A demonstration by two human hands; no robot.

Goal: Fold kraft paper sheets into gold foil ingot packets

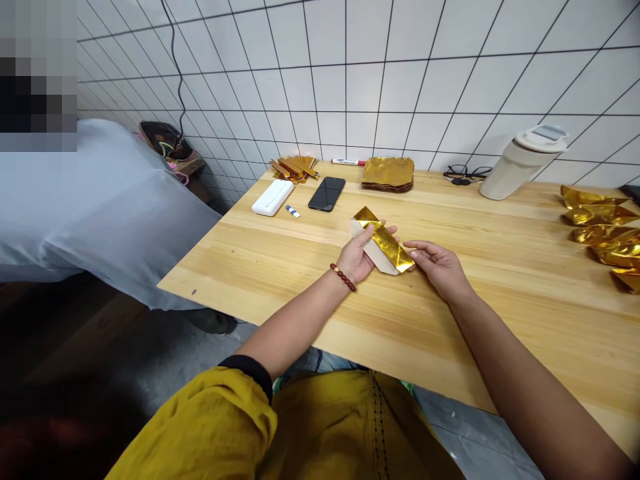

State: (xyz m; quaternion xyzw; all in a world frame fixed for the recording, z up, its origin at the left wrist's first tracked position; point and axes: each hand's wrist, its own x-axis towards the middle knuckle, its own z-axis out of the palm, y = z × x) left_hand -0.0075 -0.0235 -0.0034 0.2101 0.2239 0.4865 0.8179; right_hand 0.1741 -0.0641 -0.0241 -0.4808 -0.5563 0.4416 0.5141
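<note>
A sheet of gold foil paper (391, 247), folded into a long strip with a pale underside showing along one edge, lies slanted in my left hand (358, 259). The thumb of that hand presses on top of the foil, and the fingers reach underneath and show past its far edge. My right hand (440, 268) is at the strip's right end, its fingers loosely bent and the fingertips close beside the foil corner. Whether those tips touch the paper is hard to make out. Both hands are just above the wooden table (300, 287).
Behind the hands are a phone (327, 194), a white power bank (273, 197), a stack of gold paper (388, 174), gold strips (295, 168), a red-and-white marker (348, 162), glasses (467, 175) and a tumbler (520, 163). Folded gold pieces (603, 215) line the right. A person (100, 207) sits left.
</note>
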